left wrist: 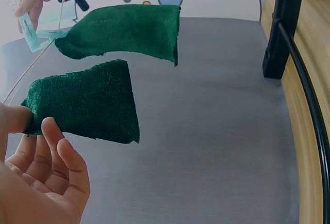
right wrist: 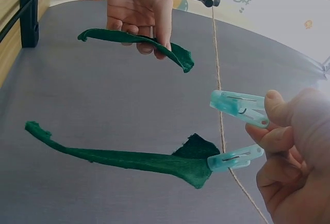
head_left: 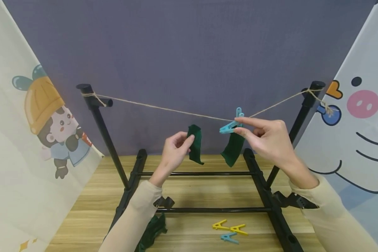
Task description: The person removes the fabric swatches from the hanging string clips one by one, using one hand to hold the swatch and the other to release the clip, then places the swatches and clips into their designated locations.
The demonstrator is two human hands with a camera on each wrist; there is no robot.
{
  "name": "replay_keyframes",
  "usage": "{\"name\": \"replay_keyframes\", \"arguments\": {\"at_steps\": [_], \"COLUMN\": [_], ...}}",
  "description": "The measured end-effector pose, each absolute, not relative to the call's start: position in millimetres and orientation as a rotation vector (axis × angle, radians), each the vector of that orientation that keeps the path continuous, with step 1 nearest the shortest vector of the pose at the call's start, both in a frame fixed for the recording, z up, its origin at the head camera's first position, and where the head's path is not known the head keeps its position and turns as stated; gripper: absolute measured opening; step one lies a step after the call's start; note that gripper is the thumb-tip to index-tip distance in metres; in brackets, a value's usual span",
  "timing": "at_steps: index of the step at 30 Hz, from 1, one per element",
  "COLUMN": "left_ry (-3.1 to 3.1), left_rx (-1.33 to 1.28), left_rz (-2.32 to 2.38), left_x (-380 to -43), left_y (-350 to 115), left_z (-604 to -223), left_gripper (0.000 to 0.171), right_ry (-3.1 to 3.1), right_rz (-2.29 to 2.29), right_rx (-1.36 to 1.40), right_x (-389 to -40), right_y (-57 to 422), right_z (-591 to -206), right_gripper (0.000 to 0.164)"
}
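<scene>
My left hand (head_left: 174,149) pinches a small dark green cloth (head_left: 195,145) between thumb and fingers, just below a twine line (head_left: 163,108). The cloth's free end hangs down. With thumb and index finger, my right hand (head_left: 269,140) pinches the handle end of a light blue clothespin (right wrist: 238,106), whose nose overlaps the twine in the right wrist view. Beside it, a second blue clothespin (right wrist: 234,158) is clipped on the twine and grips another green cloth (head_left: 233,148), which hangs down close to the right hand.
Black posts (head_left: 105,140) at left and right carry the twine. Their frame has low crossbars (head_left: 214,210) over the wooden table (head_left: 82,217). Two yellow clothespins (head_left: 220,225) and a blue clothespin (head_left: 230,238) lie in front. More green cloth (head_left: 152,231) lies near the left forearm.
</scene>
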State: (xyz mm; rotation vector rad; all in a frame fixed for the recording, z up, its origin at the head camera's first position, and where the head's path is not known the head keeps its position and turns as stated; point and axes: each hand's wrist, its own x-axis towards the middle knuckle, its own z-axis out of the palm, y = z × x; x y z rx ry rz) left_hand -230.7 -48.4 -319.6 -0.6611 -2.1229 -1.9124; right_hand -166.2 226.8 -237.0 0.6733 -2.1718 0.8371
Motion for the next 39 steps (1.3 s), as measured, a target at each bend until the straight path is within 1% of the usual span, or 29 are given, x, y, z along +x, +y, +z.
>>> {"name": "replay_keyframes", "arguments": {"at_steps": [25,39], "left_ry": [-2.169,-2.213], "left_rx": [-0.608,-0.665], "left_rz": [-1.913,-1.816], "left_x": [-224.3,-219.2], "left_y": [-58.0,-67.4], "left_z": [-333.3,-344.4], "left_gripper": [0.025,0.028], "right_ry": [-2.211,-2.283], "right_rz": [0.921,0.943], "right_rx": [0.672,0.609], "right_x": [-163.1,-160.4], "right_y": [236.0,246.0], "right_z": [-267.4,-290.4], "right_gripper": [0.034,0.035]}}
